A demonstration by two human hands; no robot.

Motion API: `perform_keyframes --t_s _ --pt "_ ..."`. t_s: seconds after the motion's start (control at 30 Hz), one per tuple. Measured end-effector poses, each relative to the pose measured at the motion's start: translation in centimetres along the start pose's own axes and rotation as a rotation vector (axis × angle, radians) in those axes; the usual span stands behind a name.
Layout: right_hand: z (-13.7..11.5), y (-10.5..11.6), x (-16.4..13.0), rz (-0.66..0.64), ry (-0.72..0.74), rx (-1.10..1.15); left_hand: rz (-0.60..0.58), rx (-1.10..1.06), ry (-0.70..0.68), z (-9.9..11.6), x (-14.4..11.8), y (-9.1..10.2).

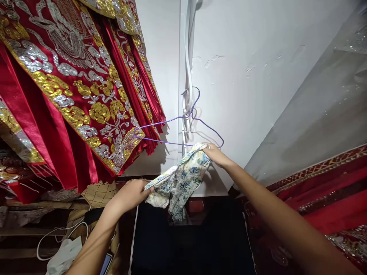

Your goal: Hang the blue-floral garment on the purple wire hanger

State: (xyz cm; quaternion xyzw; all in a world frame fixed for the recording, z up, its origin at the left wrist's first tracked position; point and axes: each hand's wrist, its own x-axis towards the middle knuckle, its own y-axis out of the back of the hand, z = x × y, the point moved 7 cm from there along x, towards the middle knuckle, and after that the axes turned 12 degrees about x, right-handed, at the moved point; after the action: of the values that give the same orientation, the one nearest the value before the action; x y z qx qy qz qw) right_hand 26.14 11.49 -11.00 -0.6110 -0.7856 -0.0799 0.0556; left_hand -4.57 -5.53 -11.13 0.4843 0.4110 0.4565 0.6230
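A floral cloth garment (186, 177), cream with blue and yellow print, is stretched between my two hands. My left hand (137, 194) grips one end of its top band, lower and to the left. At the other end, up on the right, my right hand (213, 152) pinches the band close to a hanger's lower bar. That purple wire hanger (172, 120) hangs by its hook on a white metal stand (187, 57), just above and behind the garment. The loose part of the cloth droops below the band. My fingertips are partly hidden by the fabric.
Red robes (94, 88) with gold and silver embroidery hang at the left. More red embroidered cloth (323, 202) hangs under clear plastic (309, 114) at the right. A white cable (43, 240), tissue (65, 256) and phone (106, 263) lie at lower left. A white wall (229, 76) stands behind.
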Motion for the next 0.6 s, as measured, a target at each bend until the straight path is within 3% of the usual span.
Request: perform_keyframes --t_s 0.1,0.17,0.27,0.33,0.43,0.5,0.6 --pt "-0.4 2.9 -1.2 0.179 0.087 -0.056 0.117 -0.046 -0.043 0.3 1.1 1.5" --pt "-2.0 5.5 -2.7 0.306 0.160 -0.152 0.237 -0.064 -0.084 1.0 2.1 3.0" --pt "-5.0 8.5 -4.8 0.394 0.235 -0.315 0.441 -0.098 -0.130 2.6 3.3 5.9" --pt "-6.5 9.4 -5.7 0.387 0.261 -0.351 0.574 -0.121 -0.173 4.0 3.9 8.1" --pt "-7.1 8.9 -6.4 0.285 0.244 -0.336 0.709 -0.154 -0.259 6.5 5.2 11.3" --pt "-6.7 7.6 -7.0 0.179 0.207 -0.317 0.715 -0.183 -0.312 8.1 6.6 12.7" --pt "-6.1 5.9 -8.4 0.063 0.163 -0.254 0.618 -0.203 -0.366 9.8 8.9 13.1"
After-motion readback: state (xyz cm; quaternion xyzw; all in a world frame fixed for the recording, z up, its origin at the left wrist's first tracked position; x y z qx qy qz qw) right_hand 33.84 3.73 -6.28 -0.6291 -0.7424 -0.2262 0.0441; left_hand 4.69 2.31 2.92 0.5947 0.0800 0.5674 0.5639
